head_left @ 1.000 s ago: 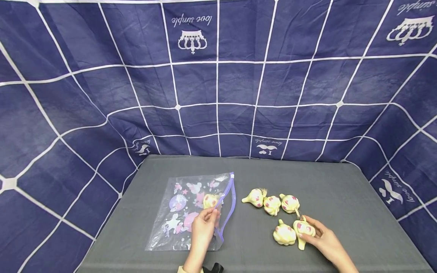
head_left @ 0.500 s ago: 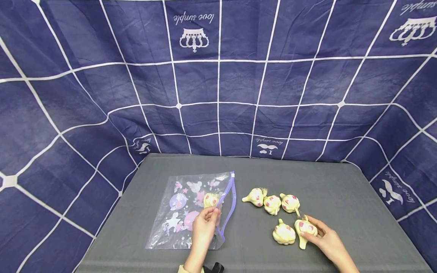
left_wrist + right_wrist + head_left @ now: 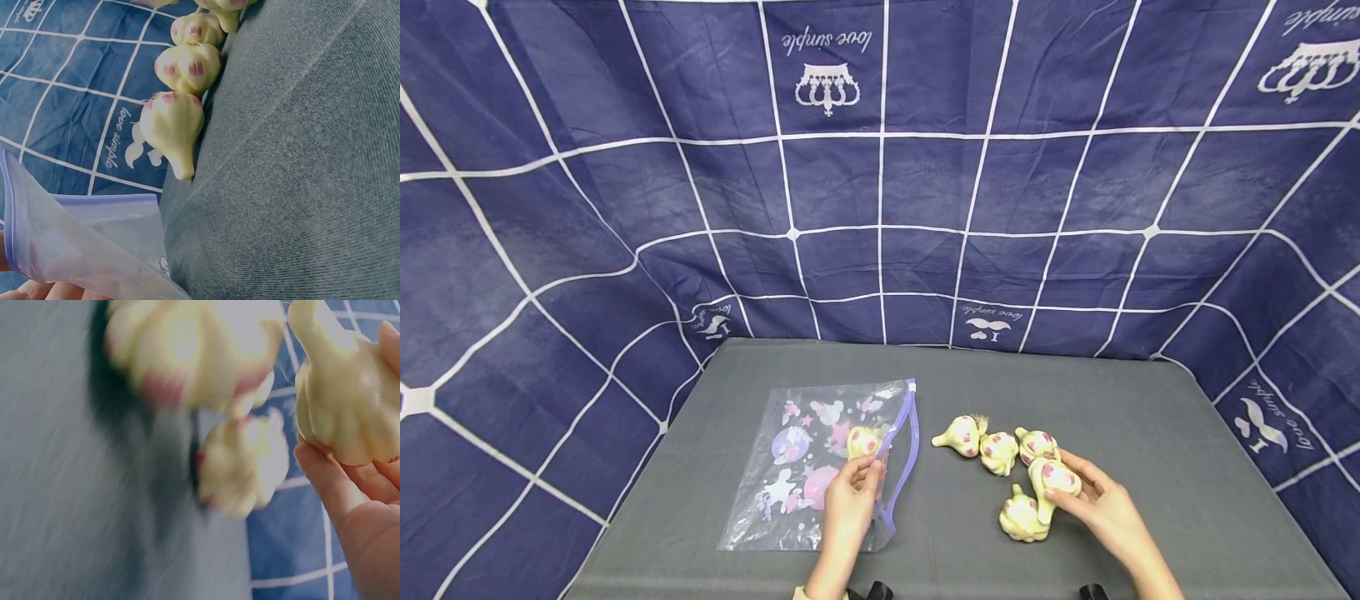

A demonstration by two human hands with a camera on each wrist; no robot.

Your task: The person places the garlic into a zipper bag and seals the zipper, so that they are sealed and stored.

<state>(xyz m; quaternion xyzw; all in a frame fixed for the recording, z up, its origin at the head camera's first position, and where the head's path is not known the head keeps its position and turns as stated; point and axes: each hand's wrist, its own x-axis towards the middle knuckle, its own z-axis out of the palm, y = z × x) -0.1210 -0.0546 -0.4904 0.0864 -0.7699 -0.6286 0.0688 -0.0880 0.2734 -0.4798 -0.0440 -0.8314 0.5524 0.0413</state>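
Observation:
A clear zip bag [image 3: 748,517] with pink and white prints and a purple slider edge lies on the left of the table. Inside it shows one garlic bulb [image 3: 862,442]. My left hand [image 3: 852,500] pinches the bag near its purple edge, and its mouth gapes toward the right. My right hand [image 3: 1101,504] grips another garlic bulb [image 3: 1054,482], stem down, with fingers on the far side and thumb on the near side. In the right wrist view this held bulb [image 3: 350,394] hangs off the table surface. Just left of it sits a bulb [image 3: 1022,518] it partly overlaps.
Three more garlic bulbs, the leftmost [image 3: 961,436], a middle one [image 3: 998,453] and a right one [image 3: 1033,443], form a row behind. The grey table [image 3: 955,550] meets a blue, white-lined cloth [image 3: 925,183] at the back and sides.
My right hand has lifted its garlic bulb and moved it left and slightly away from me, so it now overlaps neighbouring bulbs. The left hand and bag stay nearly still.

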